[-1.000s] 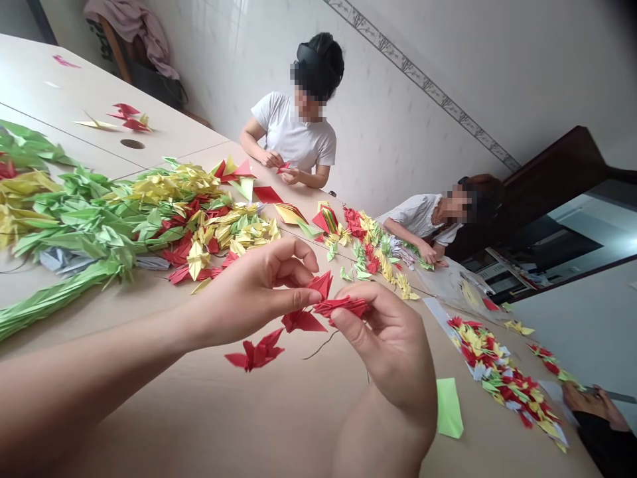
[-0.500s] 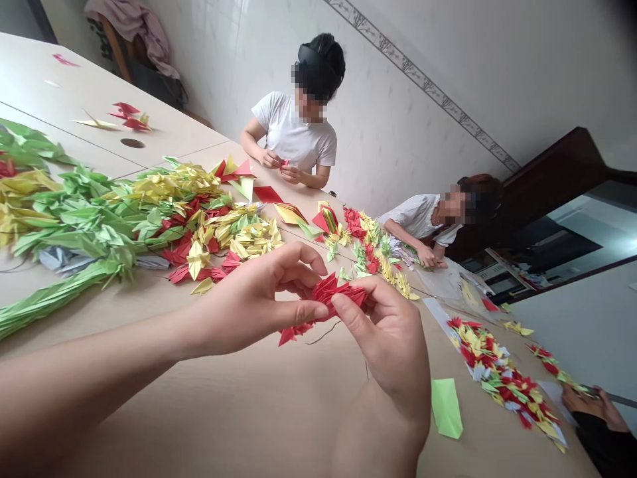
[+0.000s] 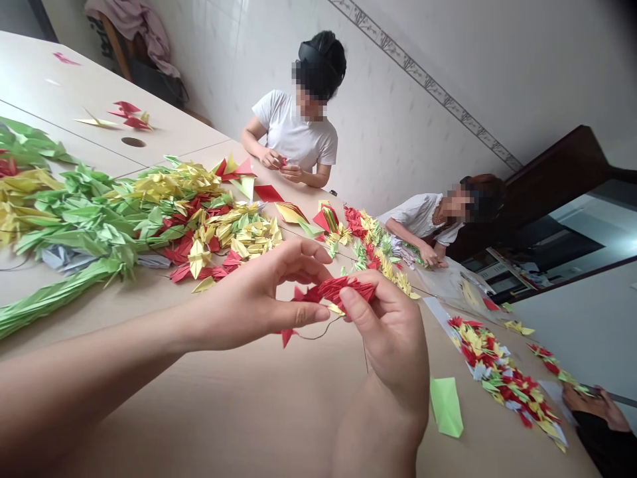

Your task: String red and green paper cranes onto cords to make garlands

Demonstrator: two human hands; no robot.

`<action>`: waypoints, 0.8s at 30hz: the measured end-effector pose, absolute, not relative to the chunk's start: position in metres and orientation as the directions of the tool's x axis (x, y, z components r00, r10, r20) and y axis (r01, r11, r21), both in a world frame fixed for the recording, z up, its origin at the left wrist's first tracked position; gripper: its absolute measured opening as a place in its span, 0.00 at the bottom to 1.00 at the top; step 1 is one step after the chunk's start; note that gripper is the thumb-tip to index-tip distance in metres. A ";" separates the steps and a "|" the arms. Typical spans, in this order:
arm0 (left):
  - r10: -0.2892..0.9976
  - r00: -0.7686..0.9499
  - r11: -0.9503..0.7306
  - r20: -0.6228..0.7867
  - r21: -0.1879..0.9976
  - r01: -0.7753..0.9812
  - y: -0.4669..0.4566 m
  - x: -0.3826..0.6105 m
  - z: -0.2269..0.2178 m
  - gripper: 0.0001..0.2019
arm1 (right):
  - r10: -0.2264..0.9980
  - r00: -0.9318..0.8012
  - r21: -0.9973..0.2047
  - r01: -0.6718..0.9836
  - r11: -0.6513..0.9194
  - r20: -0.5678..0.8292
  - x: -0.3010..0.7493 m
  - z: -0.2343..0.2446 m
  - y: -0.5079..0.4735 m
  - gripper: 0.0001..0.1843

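My right hand point(image 3: 381, 315) grips a tight stack of red folded paper cranes point(image 3: 343, 292) between thumb and fingers. A thin dark string point(image 3: 326, 330) curves out below the stack toward a red paper point point(image 3: 287, 336) under my left hand. My left hand point(image 3: 286, 285) is beside the stack, its thumb and fingers apart in a loose curve. Some red paper shows in the gap between them; whether the fingertips touch it is hidden. A bit of yellow paper point(image 3: 336, 309) peeks out beneath the red stack.
Heaped strands of green, yellow and red folded paper point(image 3: 107, 219) cover the table's left. Mixed folded pieces point(image 3: 502, 372) lie at right, near a co-worker's hands point(image 3: 594, 401). A green sheet point(image 3: 446, 406) rests by my right wrist. Two people point(image 3: 298, 139) work across the table.
My left thumb and fingertips have come away from the red stack, leaving a gap. The stack has turned in my right hand, showing its layered edges, and more string is visible.
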State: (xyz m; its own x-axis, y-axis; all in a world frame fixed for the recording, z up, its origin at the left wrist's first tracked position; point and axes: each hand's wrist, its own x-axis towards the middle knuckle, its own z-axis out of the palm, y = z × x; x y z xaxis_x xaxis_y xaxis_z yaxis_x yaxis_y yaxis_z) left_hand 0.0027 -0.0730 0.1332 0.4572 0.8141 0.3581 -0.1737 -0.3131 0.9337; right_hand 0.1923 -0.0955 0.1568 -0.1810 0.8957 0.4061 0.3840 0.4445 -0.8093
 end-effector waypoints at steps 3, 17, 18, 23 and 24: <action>0.802 0.461 -0.417 0.379 0.909 -0.021 -0.071 0.000 0.133 0.26 | 0.900 -0.103 -0.836 0.338 0.432 0.424 0.194 0.154 -0.095 0.07; 0.842 0.493 -0.330 0.220 0.932 0.147 -0.072 0.002 0.141 0.07 | 0.873 -0.048 -0.833 0.278 0.479 0.486 0.197 0.154 -0.095 0.06; 0.842 0.494 -0.314 0.215 0.941 0.126 -0.073 0.002 0.142 0.07 | 0.872 -0.045 -0.831 0.283 0.479 0.488 0.197 0.153 -0.094 0.06; 0.842 0.486 -0.288 0.234 0.957 0.038 -0.075 0.002 0.142 0.09 | 0.878 -0.044 -0.809 0.367 0.459 0.477 0.198 0.155 -0.094 0.08; 0.844 0.482 -0.284 0.237 0.958 0.026 -0.075 0.002 0.141 0.09 | 0.880 -0.046 -0.807 0.378 0.453 0.473 0.198 0.156 -0.095 0.08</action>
